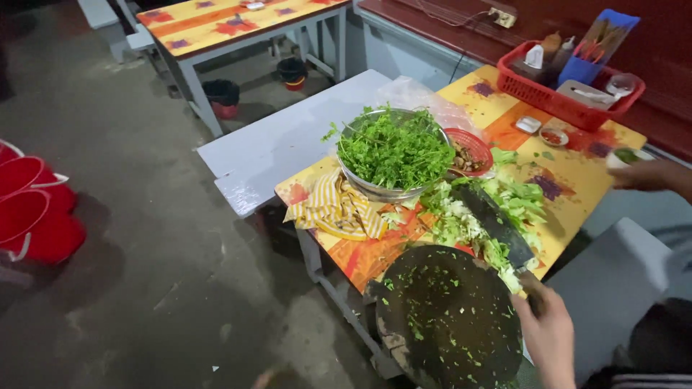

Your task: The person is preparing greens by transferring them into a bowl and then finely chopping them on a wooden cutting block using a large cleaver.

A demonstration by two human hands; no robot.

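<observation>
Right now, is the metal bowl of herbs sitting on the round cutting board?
No, the metal bowl stands on the table beyond the cutting board, beside a striped cloth.

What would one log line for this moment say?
right hand: grips cleaver | cleaver: over chopped greens | left hand: unseen | bowl: full of herbs

Orange table (569, 180) (floral print): steel bowl (393, 189), striped cloth (339, 209), chopped greens (497, 209), red basket (569, 101).

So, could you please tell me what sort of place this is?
Probably a small eatery: bright patterned tables with grey benches, a red condiment basket holding chopsticks, and a round chopping board beside a bowl of greens.
</observation>
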